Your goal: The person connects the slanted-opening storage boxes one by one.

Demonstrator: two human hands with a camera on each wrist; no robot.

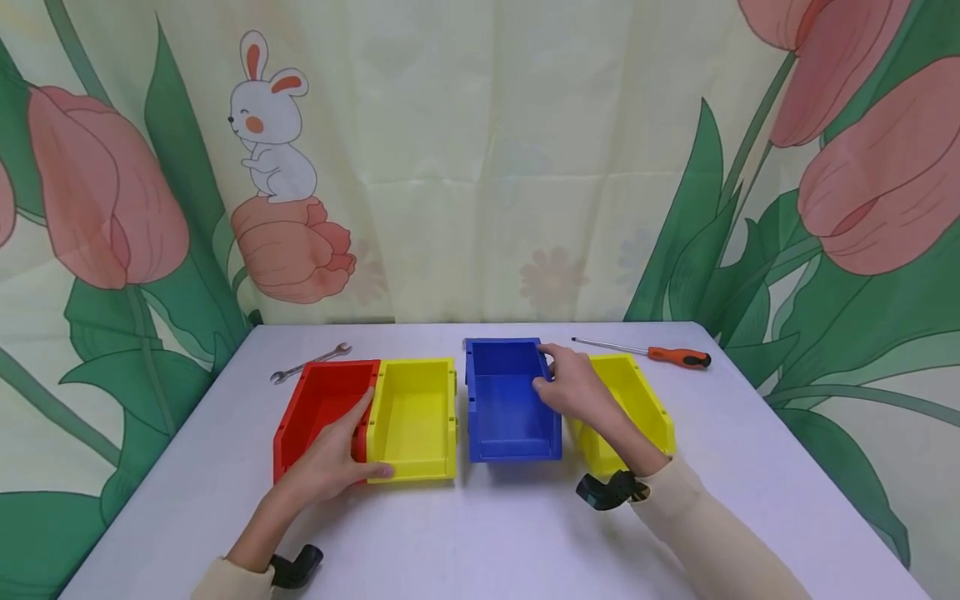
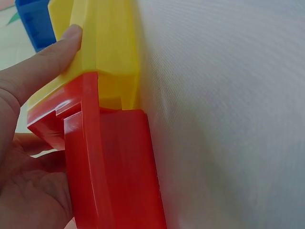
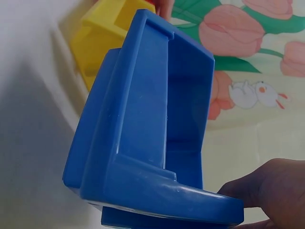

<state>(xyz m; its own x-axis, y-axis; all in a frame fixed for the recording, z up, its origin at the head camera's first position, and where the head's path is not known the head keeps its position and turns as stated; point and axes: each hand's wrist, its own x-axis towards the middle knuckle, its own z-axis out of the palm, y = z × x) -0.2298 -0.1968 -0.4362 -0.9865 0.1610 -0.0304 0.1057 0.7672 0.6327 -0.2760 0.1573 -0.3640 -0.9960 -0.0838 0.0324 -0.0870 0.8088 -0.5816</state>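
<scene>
Your right fingers (image 1: 553, 352) pinch the blue bin (image 1: 510, 408) by one side—uneven support could tilt it into the yellow bin (image 1: 416, 417) at your wide-spread left fingers (image 1: 358, 411).

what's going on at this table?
A person is sorting out bins by hand. The right hand grips the right wall of the blue bin, which looks raised off the table. The left hand rests across the red bin and left yellow bin, which sit side by side. The right yellow bin is partly hidden by the right forearm. A wrench and screwdriver lie toward the back.
</scene>
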